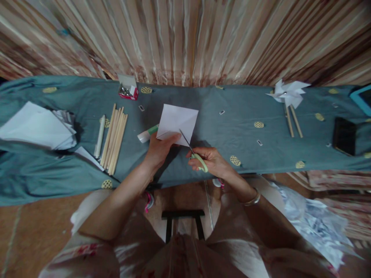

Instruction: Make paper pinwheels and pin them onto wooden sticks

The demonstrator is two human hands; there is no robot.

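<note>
A white square of paper (177, 119) is held above the cloth-covered table, its near edge gripped by my left hand (160, 148) with the thumb on top. My right hand (209, 160) is closed round the green handles of a pair of scissors (199, 162). The dark blade lies over the paper's near right part, pointing toward its middle; whether it is cutting there I cannot tell. Just left of the paper, partly covered by it, lies a green and white tube (148, 133).
Several wooden sticks (114, 139) and a whitish candle-like stick (100, 137) lie left, near a paper stack (34, 125). A small red box (128, 92) of metal bits stands at the back. Paper pinwheels (288, 94) on sticks and a dark phone (344, 136) lie right on the green cloth (246, 108).
</note>
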